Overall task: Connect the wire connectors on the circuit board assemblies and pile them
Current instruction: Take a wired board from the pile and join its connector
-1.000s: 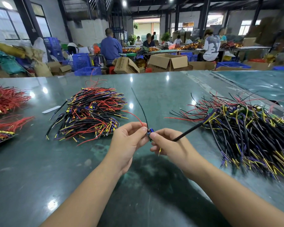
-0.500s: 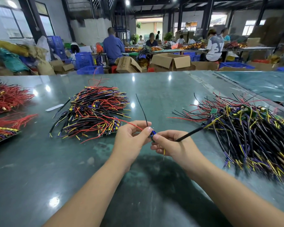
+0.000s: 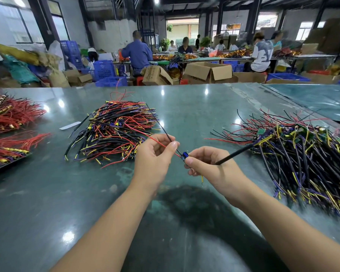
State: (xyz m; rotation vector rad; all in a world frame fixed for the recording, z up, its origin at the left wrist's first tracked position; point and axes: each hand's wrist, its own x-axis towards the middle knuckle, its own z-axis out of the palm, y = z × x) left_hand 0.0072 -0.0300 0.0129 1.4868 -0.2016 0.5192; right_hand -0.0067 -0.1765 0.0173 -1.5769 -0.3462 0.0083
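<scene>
Blue and tiny, the connector (image 3: 185,155) sits pinched in the right hand (image 3: 210,165); just left of it the left hand (image 3: 155,154) nips its thin wires. Light, floppy, probably delicate: grip the plastic body. Beyond it lies the finished pile (image 3: 116,132).

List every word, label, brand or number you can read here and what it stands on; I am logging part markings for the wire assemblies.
No text reads with certainty.
Cardboard box behind the table: dark print on its flap, too blurred to read.
White shirt of a seated person: large grey letters, only partly visible, unreadable.
Blue crate: faint white marking, too small.
Small blue part between the fingers of both hands: no legible marking.
White strip on the table: blank as seen.
</scene>
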